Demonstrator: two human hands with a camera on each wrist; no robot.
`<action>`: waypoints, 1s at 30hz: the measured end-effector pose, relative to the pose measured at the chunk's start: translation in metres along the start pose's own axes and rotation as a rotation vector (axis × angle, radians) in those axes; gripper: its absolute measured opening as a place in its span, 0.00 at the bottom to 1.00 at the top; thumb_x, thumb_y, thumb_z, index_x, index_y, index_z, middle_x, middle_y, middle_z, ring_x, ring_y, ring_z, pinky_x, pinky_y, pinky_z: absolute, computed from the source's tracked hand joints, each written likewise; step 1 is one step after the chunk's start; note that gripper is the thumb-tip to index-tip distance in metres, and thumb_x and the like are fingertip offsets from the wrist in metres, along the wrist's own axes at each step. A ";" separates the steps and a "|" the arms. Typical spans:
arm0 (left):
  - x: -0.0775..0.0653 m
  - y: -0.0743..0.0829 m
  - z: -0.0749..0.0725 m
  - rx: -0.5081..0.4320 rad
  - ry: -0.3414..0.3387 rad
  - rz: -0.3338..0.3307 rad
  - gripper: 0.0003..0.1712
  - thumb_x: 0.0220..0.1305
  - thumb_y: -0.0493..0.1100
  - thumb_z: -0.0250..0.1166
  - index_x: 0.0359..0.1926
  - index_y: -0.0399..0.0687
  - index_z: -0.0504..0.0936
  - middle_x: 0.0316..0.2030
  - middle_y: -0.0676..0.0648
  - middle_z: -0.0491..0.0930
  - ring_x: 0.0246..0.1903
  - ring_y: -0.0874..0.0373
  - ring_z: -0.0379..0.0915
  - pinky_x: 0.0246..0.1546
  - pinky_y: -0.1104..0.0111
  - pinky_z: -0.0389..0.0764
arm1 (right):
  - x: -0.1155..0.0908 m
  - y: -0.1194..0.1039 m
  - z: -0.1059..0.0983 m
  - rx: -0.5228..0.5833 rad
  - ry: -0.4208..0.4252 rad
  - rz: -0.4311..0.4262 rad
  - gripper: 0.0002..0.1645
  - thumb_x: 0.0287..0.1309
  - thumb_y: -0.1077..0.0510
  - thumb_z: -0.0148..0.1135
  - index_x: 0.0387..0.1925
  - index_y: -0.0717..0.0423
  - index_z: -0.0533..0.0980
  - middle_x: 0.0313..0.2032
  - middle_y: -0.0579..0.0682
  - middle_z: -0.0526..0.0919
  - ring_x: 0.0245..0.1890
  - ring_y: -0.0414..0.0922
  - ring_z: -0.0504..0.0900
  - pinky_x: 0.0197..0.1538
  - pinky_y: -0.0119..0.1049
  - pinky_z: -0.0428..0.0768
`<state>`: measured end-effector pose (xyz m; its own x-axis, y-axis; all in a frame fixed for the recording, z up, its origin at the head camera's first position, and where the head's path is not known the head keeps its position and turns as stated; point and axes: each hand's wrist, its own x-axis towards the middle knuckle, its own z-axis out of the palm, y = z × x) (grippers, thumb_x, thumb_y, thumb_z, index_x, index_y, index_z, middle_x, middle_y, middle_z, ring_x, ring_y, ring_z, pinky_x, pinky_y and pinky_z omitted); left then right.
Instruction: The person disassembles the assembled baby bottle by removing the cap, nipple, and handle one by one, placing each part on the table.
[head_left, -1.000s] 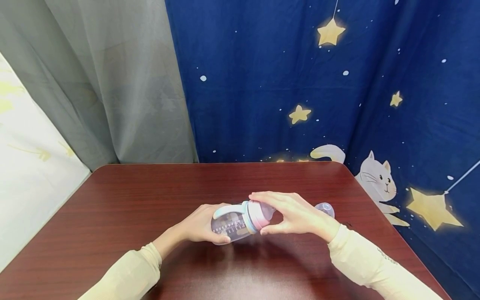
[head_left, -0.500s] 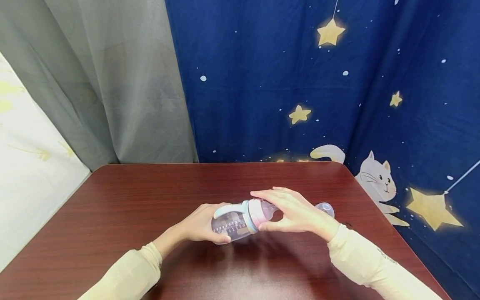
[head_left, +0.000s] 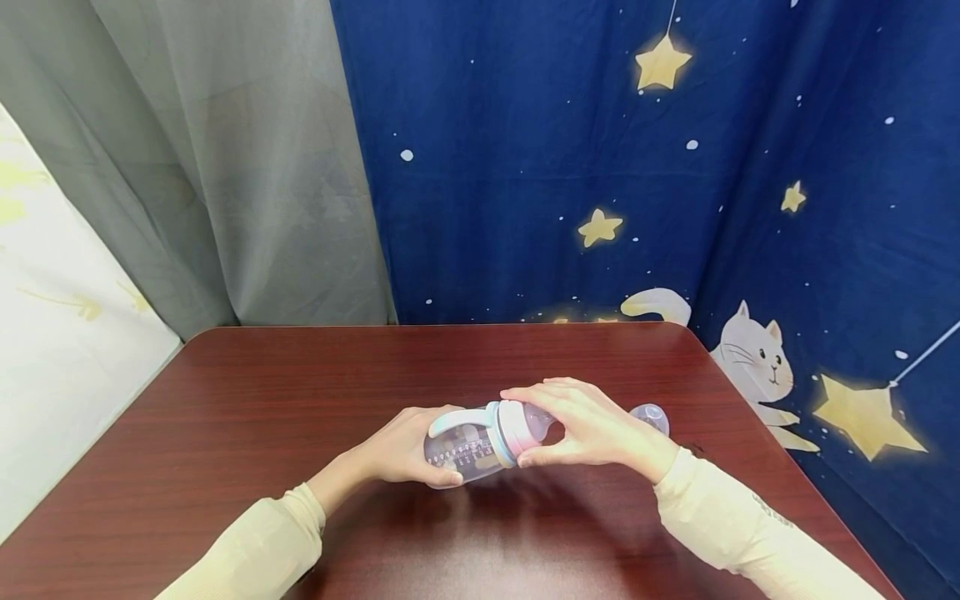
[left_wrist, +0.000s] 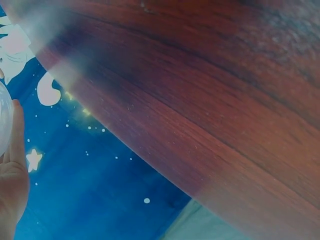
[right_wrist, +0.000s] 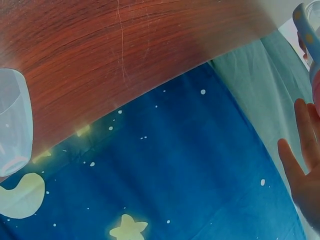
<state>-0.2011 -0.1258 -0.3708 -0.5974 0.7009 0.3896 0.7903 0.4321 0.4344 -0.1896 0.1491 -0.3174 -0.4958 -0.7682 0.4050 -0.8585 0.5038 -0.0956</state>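
Note:
A clear baby bottle with printed measuring marks lies tilted above the table, its teat end toward the right. My left hand grips the bottle's lower body, thumb on the near side. Over the pink collar curls my right hand, fingers on the far side and thumb on the near side; the teat is partly covered by it. A pale blue handle arches along the bottle. Behind my right wrist, a clear dome cap sits on the table; in the right wrist view the cap appears at the left edge.
The dark red wooden table reaches back to a grey curtain and a blue starry curtain. Its right edge runs down beside my right forearm.
Half a second ago my right fingers were raised slightly off the collar; now they are back down around it. My left hand and the bottle have hardly moved.

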 end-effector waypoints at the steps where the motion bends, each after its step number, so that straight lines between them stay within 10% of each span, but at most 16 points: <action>1: 0.000 0.000 0.000 0.000 0.000 0.000 0.38 0.36 0.65 0.67 0.49 0.55 0.71 0.32 0.63 0.73 0.29 0.69 0.69 0.27 0.75 0.70 | 0.000 0.000 0.000 0.000 -0.002 -0.001 0.42 0.42 0.29 0.56 0.57 0.46 0.66 0.51 0.37 0.72 0.46 0.40 0.70 0.50 0.39 0.65; 30: -0.001 -0.001 0.002 -0.007 0.006 0.021 0.37 0.36 0.65 0.67 0.48 0.54 0.72 0.32 0.63 0.73 0.29 0.69 0.69 0.27 0.76 0.70 | 0.000 0.003 0.001 0.008 0.025 -0.076 0.42 0.39 0.32 0.61 0.56 0.46 0.67 0.53 0.36 0.70 0.52 0.35 0.67 0.52 0.35 0.63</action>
<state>-0.2012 -0.1263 -0.3731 -0.5814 0.7063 0.4038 0.8019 0.4133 0.4315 -0.1919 0.1502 -0.3182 -0.4256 -0.7939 0.4343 -0.8948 0.4408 -0.0712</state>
